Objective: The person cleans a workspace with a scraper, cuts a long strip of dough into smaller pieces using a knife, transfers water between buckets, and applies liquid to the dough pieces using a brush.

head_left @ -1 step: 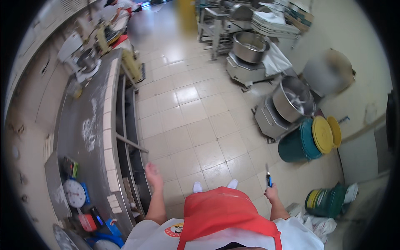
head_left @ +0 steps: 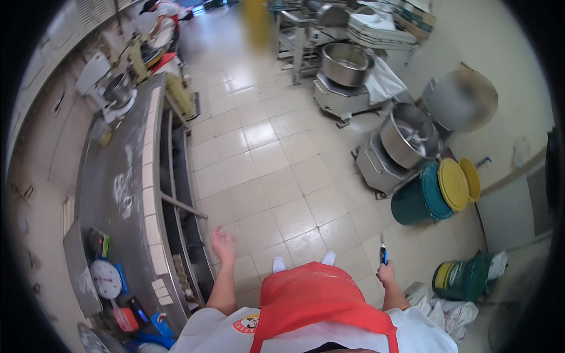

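My left hand (head_left: 223,242) hangs in the air just right of the steel workbench (head_left: 112,194), above the tiled floor. Its fingers are loosely apart, somewhat blurred, and nothing lies in them. Held out on the right side, my right hand (head_left: 386,273) is closed round a knife (head_left: 384,255) with a blue and black handle. Its thin metal blade points away from me and is partly smeared. I wear a red apron (head_left: 318,300), and my two white shoes show on the floor just beyond its edge.
On the bench sit a dial scale (head_left: 107,279), flour smears and a stand mixer (head_left: 112,88). Two floor mixers (head_left: 406,138) line the right wall. Closer to me are a green bin (head_left: 418,197), a yellow lid (head_left: 453,184) and a green bucket (head_left: 462,279). A person (head_left: 165,17) stands far left.
My left hand has swung slightly to the right, away from the bench, and its fingers have spread. The right hand still holds the knife and has barely shifted.
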### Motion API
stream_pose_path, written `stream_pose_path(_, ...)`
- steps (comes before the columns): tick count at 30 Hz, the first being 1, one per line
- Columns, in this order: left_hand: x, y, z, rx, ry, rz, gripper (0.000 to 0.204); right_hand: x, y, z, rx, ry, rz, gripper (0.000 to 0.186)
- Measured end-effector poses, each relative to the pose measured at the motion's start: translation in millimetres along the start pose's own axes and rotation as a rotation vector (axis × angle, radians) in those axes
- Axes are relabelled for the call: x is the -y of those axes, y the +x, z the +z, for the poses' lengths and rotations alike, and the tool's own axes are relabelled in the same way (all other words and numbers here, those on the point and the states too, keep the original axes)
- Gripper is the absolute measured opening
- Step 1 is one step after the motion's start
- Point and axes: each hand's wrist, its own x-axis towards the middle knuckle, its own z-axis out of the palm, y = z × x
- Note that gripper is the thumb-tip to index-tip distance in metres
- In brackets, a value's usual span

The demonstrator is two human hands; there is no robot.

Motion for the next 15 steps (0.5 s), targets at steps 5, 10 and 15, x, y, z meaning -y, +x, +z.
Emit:
stream_pose_path(5,-67.2,-71.3,203.0,0.743,0.274,0.192,0.035,-60.4,23.0,-63.3,-0.090,0.731,0.002,0.021)
stream_pose_path(10,-129.3,-264.7,374.8,1.388,0.069,0.134,0.042,33.5,38.5,-118.6,0.186,0.817,-0.188,0.049)
stream_pose_path(15,-148.8,-415.3,485.8,1.564,0.011,-0.408,0.051,38.9,68.2,-155.0,-0.009,0.394,-0.694,0.040)
